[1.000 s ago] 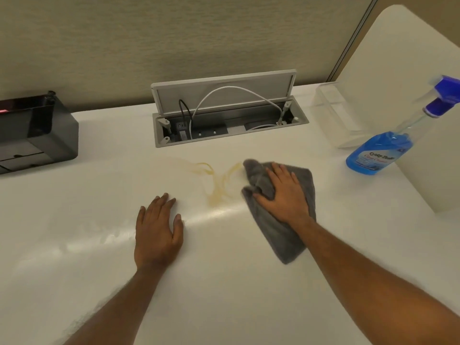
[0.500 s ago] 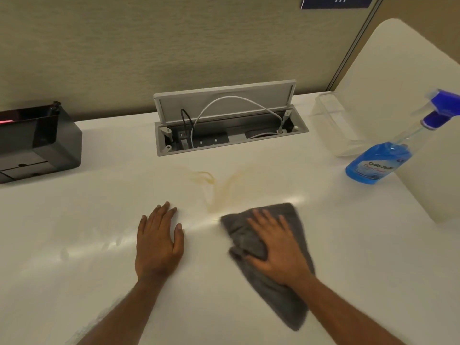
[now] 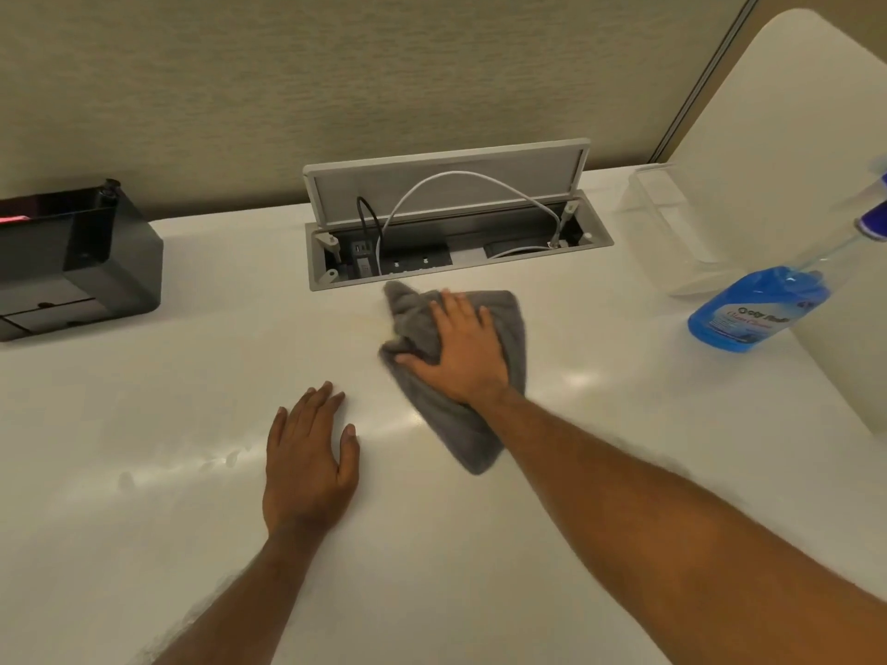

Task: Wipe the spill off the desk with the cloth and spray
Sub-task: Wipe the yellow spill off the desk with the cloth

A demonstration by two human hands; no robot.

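The cloth [image 3: 413, 328], grey and bunched, lies on the white desk [image 3: 168, 472] just in front of the open cable box [image 3: 446, 189], with a faint yellowish trace of the spill [image 3: 370, 324] at its left edge. The right hand [image 3: 465, 352] presses down on it, fingers straight and spread, not curled round it. The left hand [image 3: 307, 453] rests flat on the desk, fingers straight, holding nothing. The blue spray bottle [image 3: 753, 309] stands well to the right.

Bare hands and forearms, seen from above.
The left hand [image 3: 309, 458] and right hand [image 3: 468, 357] are shown uncovered; both forearms are seen bare up to the frame edge, with short nails.
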